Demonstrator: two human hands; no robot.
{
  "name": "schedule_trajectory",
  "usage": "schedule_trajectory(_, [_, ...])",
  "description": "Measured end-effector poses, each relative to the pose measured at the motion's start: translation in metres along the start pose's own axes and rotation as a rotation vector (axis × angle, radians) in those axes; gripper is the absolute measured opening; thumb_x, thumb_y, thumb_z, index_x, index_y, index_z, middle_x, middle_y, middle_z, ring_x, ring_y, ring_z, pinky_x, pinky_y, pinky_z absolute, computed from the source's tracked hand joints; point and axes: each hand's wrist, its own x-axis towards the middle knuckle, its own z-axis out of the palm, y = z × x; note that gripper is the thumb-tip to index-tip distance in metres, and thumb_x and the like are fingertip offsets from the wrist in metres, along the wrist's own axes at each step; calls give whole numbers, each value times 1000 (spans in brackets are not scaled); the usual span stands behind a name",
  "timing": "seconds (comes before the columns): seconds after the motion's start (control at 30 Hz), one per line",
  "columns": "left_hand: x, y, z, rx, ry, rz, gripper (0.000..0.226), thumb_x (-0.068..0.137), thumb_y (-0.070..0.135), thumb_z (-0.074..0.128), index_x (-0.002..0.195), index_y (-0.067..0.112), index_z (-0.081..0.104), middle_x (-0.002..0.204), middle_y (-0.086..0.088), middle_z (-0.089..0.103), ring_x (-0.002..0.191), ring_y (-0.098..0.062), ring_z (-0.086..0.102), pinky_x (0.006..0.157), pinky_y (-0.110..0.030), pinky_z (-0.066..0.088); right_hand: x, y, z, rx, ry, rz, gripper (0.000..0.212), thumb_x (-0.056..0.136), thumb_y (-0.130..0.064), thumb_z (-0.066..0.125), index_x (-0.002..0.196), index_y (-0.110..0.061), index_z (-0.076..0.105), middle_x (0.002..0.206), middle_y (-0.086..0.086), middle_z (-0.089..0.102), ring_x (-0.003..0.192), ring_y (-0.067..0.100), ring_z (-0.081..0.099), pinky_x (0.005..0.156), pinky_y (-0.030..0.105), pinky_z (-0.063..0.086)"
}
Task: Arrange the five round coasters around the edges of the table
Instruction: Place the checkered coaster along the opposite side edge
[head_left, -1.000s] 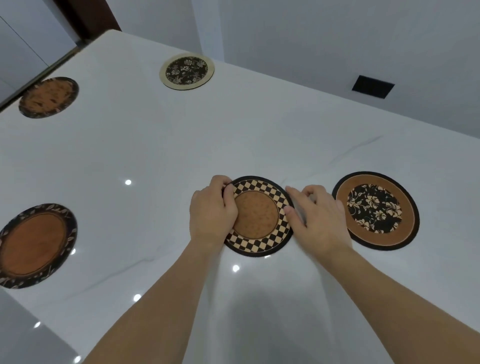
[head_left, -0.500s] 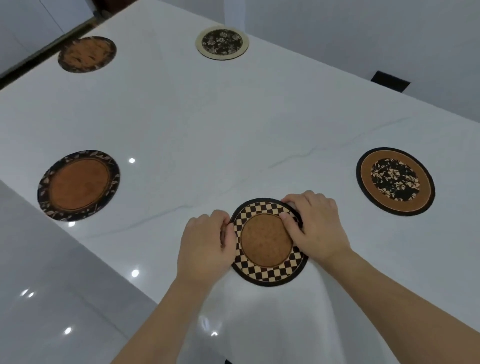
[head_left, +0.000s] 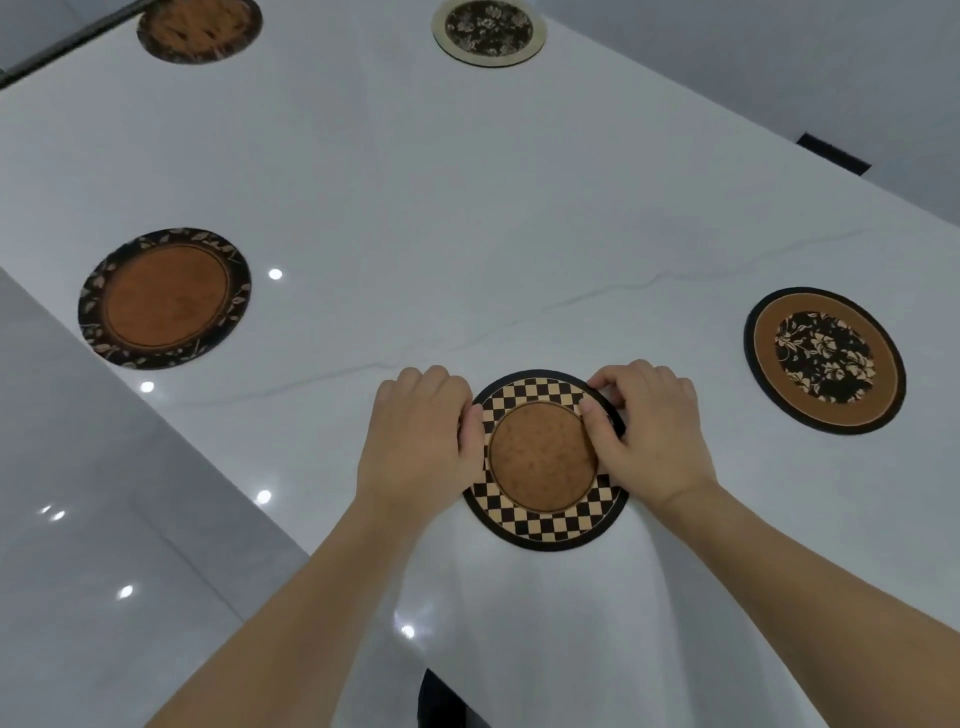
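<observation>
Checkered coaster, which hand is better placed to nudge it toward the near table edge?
Either, slightly the right hand: its thumb lies on the checkered coaster top while fingers hook the far rim. The left hand only touches the left rim.

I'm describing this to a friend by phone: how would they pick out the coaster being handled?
Start at the white table and find its near edge. There the left hand and right hand grip the checkered coaster on either side. Only it has a checkerboard ring; the others have leaves or flowers.
</observation>
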Motion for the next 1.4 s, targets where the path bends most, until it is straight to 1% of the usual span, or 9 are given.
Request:
schedule_trajectory(0.27, [-11, -2, -1, -55, -1, 4, 18, 85, 24, 51, 71, 15, 58, 73, 6, 49, 69, -19, 44, 71, -36, 37, -7, 0, 0, 23, 19, -20, 18, 87, -35, 53, 96, -24, 64, 84, -9, 55, 89, 19, 54, 84, 30, 30])
schedule_trajectory(0.47, [-55, -7, -9, -105, -29, 20, 16, 87, 27, 52, 74, 18, 56, 76, 9, 45, 71, -17, 42, 74, -32, 29, -40, -4, 4, 29, -18, -60, 28, 89, -39, 49, 109, -24, 62, 101, -3, 58, 99, 17, 52, 90, 31, 28])
schedule_trajectory(0.6, [-73, -8, -12, -128, -59, 26, 18, 85, 30, 48, 70, 20, 53, 75, 11, 41, 71, -14, 39, 77, -30, 26, -69, -3, 5, 42, -30, -74, 28, 89, -39, 52, 111, -25, 61, 102, -6, 58, 101, 14, 52, 94, 30, 28])
schedule_trajectory(0.73, [-87, -8, -14, -142, -85, 54, 25, 82, 34, 43, 66, 18, 51, 72, 10, 40, 70, -15, 40, 77, -31, 26, -75, -5, 3, 63, -15, -82, 23, 88, -36, 54, 105, -24, 64, 93, -8, 61, 93, 15, 54, 90, 28, 29])
schedule_trajectory(0.8, [-92, -7, -15, -139, -86, 72, 25, 81, 33, 44, 64, 17, 52, 70, 10, 40, 67, -14, 39, 76, -30, 26, -75, -7, 1, 84, -11, -79, 21, 86, -35, 54, 99, -24, 66, 84, -11, 61, 87, 15, 56, 89, 32, 35])
schedule_trajectory(0.9, [-96, -7, -15, -129, -80, 112, 25, 80, 30, 45, 61, 16, 52, 67, 10, 39, 63, -14, 38, 73, -32, 29, -75, -9, -1, 108, -8, -106, 14, 84, -33, 55, 82, -26, 67, 72, -12, 63, 75, 15, 58, 83, 41, 44])
schedule_trajectory(0.97, [-96, -8, -14, -112, -88, 135, 27, 81, 29, 45, 59, 16, 52, 64, 9, 41, 61, -15, 40, 73, -34, 30, -75, -9, -2, 122, -5, -115, 16, 84, -33, 55, 74, -26, 66, 68, -10, 63, 70, 14, 57, 80, 41, 45])
schedule_trajectory(1.13, [-98, -11, -15, -67, -133, 215, 30, 82, 30, 46, 56, 15, 52, 62, 6, 44, 60, -17, 44, 74, -34, 28, -76, -10, -2, 125, 13, -128, 23, 83, -36, 53, 68, -24, 66, 63, -11, 62, 65, 13, 56, 77, 35, 44])
schedule_trajectory(1.4, [-100, -12, -18, -106, -167, 288, 26, 79, 25, 49, 56, 15, 51, 61, 7, 43, 59, -11, 36, 76, -33, 32, -76, -9, -1, 90, 28, -168, 27, 82, -35, 52, 66, -20, 67, 59, -8, 62, 60, 16, 56, 70, 31, 43])
